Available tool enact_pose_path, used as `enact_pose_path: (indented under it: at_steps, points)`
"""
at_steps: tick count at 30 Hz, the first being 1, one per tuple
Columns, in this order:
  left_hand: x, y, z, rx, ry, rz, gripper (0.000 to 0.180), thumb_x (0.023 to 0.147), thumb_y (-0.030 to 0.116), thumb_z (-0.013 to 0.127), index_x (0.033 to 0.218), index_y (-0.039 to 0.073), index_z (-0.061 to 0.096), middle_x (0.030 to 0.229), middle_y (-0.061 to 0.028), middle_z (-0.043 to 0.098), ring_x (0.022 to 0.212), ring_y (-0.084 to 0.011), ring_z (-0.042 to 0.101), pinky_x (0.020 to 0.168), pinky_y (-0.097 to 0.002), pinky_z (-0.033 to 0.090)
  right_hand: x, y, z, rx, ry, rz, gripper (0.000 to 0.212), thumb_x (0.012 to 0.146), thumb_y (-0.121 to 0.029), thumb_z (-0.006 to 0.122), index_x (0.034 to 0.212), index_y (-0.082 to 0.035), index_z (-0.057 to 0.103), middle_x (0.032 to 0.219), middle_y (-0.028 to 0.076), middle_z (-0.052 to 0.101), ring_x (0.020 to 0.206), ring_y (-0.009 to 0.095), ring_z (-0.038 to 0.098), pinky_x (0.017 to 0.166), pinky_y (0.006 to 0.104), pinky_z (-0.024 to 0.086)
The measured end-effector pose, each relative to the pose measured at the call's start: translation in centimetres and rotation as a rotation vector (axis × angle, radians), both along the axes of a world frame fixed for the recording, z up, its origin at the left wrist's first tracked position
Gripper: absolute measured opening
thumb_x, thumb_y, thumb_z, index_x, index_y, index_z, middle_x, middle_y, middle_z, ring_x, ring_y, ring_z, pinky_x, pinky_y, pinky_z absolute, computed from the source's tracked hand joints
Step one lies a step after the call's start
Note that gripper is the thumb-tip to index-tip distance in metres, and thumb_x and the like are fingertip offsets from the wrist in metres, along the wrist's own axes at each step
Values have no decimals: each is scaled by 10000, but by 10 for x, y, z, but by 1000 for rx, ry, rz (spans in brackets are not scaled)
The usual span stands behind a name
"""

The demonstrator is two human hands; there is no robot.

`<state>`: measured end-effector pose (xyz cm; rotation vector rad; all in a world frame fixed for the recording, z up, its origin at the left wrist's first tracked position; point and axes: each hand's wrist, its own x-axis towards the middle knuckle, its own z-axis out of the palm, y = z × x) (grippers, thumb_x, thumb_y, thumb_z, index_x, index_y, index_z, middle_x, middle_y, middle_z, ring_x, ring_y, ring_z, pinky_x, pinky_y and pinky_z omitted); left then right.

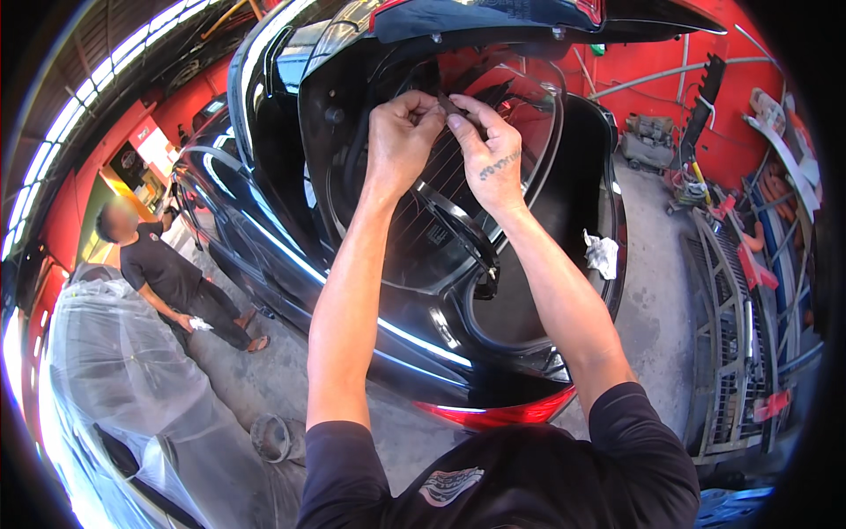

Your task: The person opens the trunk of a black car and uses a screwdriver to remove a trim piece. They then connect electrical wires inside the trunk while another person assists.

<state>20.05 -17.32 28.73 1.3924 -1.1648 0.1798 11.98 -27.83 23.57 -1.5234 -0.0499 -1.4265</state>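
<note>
Both my arms reach up in front of the raised tailgate [345, 207] of a black car. My left hand [404, 145] is closed in a pinch, its thumb and forefinger meeting near the tips of my right hand [490, 152]. Between the two sets of fingers runs a small dark strip [447, 103], pinched on both sides; its exact kind is too small to tell. Behind the hands lies the rear window [423, 256] with thin heater lines. A black wiper arm [454, 220] crosses the glass just below my hands.
A crumpled white cloth [602, 254] lies on the car's rear edge at right. Metal frames and grilles [727, 326] stand beyond it. At left, a person [167, 264] in dark clothes stands beside a plastic-covered vehicle [132, 370]. A round container [275, 438] sits on the floor.
</note>
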Motion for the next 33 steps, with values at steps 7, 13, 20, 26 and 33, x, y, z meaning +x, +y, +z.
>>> enact_pose_path:
  at_steps: [7,13,20,26,33]
  points:
    - [3,-5,-3,-28,-44,5,114,924,46,707,959,-60,729,786,19,681,692,-11,541,602,-208,425,5,-1,-3,-17,-36,-81,289,940,-85,702,1212,10,714,1089,188,762,995,212,735,878,325,550]
    - [2,3,-2,-49,49,-48,104,936,48,711,966,-45,746,748,25,660,650,-13,528,570,-210,412,-5,-42,-5,215,-3,-118,326,998,-157,664,1283,-2,695,962,58,701,750,99,576,631,256,440]
    - [4,1,2,-16,79,-66,138,950,87,735,1025,-27,760,727,4,670,623,-40,563,550,-217,426,-42,-18,2,177,35,355,417,1011,-200,667,1382,-15,628,773,-71,567,600,10,437,513,204,342]
    - [0,0,2,2,59,-36,138,938,66,731,1026,-36,758,761,-9,691,653,-39,580,572,-213,440,-34,-16,6,182,98,493,522,994,-189,688,1457,10,553,798,-49,561,606,24,456,520,217,379]
    - [-1,0,0,-17,46,-35,129,942,14,698,1016,-85,732,799,-17,671,677,-44,574,596,-222,462,-29,-9,10,101,160,452,523,1011,-185,681,1457,43,529,809,-22,542,614,43,453,525,224,389]
